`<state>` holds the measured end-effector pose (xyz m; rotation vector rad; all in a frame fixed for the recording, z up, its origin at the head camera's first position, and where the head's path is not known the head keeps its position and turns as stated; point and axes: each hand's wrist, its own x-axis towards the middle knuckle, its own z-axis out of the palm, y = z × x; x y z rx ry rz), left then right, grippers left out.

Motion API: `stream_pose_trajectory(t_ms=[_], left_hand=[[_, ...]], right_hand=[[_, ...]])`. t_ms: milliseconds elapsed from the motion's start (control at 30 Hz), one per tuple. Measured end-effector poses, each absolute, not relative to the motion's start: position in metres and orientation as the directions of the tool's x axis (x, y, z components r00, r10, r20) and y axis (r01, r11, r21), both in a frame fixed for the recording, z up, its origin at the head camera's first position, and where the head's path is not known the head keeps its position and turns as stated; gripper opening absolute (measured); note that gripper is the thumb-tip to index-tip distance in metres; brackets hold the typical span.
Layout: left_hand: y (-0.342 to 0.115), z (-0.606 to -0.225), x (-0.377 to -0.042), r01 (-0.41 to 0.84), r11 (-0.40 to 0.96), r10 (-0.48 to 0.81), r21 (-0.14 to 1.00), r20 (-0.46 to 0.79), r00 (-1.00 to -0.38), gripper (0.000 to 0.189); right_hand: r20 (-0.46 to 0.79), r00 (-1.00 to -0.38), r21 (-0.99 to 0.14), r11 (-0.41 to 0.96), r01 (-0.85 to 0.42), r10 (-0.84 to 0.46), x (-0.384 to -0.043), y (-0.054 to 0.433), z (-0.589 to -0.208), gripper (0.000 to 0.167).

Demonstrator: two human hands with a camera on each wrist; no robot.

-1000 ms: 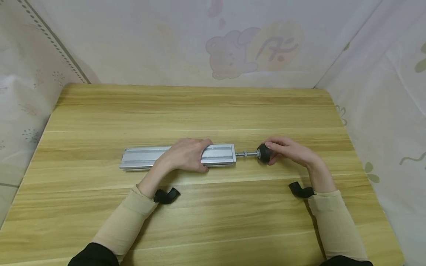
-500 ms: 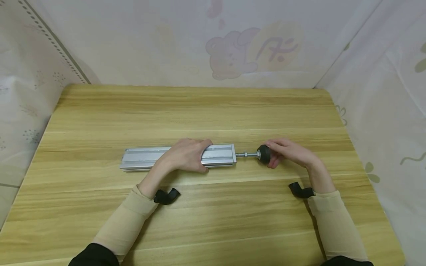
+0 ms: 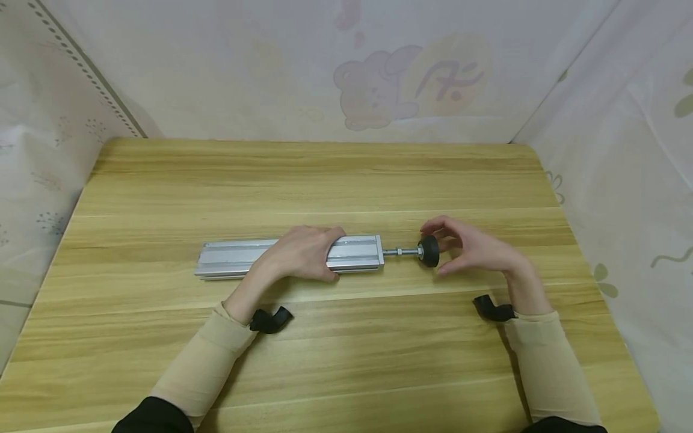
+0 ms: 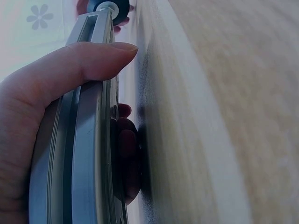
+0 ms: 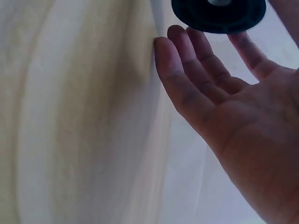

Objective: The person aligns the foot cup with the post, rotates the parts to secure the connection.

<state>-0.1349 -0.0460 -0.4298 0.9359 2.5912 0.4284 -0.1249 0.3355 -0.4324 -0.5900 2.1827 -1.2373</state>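
Observation:
My left hand point(image 3: 303, 252) grips a silver aluminium profile point(image 3: 354, 251) lying on the table, its thumb over the near side. In the left wrist view the fingers curl under the slotted profile point(image 4: 86, 140). From the profile's right end plate juts a threaded rod point(image 3: 403, 251) with nuts, ending in a round black levelling foot point(image 3: 431, 251). Around that foot my right hand point(image 3: 479, 246) is spread, thumb apart from its near side. The right wrist view shows the fingers of the right hand point(image 5: 247, 112) extended just beside the foot's underside point(image 5: 219, 23); contact is hard to tell.
The wood-grain table point(image 3: 325, 186) is bounded by pale printed cloth point(image 3: 243, 72) at the back and both sides. Black curved pieces point(image 3: 271, 320) stick out from both beige sleeves point(image 3: 208, 355) at the wrists.
The right hand has let go of the levelling foot and spread its fingers and thumb around it, shifting slightly right at the wrist. The left hand and profile stay put.

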Motion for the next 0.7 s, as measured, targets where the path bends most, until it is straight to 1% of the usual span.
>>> stream_pose_trajectory(t_ms=[167, 500, 700], left_hand=[[-0.0462, -0.4296, -0.1348, 0.549, 0.739, 0.655, 0.389, -0.225, -0.722, 0.07], [-0.0462, -0.4297, -0.1348, 0.551, 0.739, 0.656, 0.388, -0.226, -0.72, 0.07], [-0.0462, -0.4296, -0.1349, 0.556, 0.733, 0.662, 0.392, -0.222, -0.716, 0.069]], right_hand=[[-0.256, -0.748, -0.871, 0.482, -0.097, -0.613, -0.1251, 0.3312, -0.4378, 0.082], [-0.311, -0.761, -0.873, 0.488, -0.009, -0.57, -0.1242, 0.3319, -0.4393, 0.073], [-0.345, -0.766, -0.855, 0.518, 0.019, -0.542, -0.1252, 0.3358, -0.4386, 0.062]])
